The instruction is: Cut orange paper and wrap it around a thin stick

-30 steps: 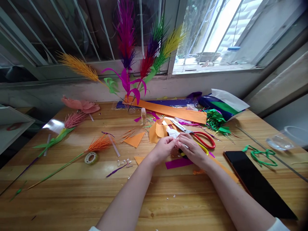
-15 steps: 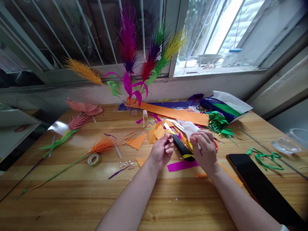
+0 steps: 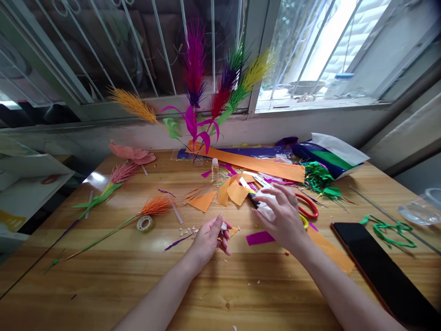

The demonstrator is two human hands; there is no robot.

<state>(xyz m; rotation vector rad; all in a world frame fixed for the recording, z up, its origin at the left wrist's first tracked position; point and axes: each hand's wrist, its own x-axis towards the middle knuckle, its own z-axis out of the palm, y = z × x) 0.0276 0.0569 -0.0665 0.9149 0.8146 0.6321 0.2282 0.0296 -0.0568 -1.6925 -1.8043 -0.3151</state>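
Note:
My left hand (image 3: 211, 236) is closed above the table, fingers curled round a small white scrap (image 3: 223, 226); part of it is hidden by them. My right hand (image 3: 285, 218) reaches over a crumpled white tissue-like wad (image 3: 267, 204), its fingers spread and bent on or just over it; contact is partly hidden. Just beneath that wad lies a dark tool (image 3: 253, 199), mostly covered. Scissors with a red handle loop (image 3: 308, 206) and a yellow part lie beside the right hand. Orange paper pieces (image 3: 237, 193) and a magenta strip (image 3: 260, 237) are close by.
Small white crumbs (image 3: 188, 231), a tape roll (image 3: 144, 224) and an orange tassel flower (image 3: 156, 206) lie to the left. A little bottle (image 3: 215, 170) stands behind, near colourful plumes (image 3: 195, 64). To the right are a phone (image 3: 379, 271) and green cord (image 3: 389, 232).
My left hand has moved down and left, away from the dark tool. The right hand has come left, and its fingers have spread over the white wad. The view has shifted slightly.

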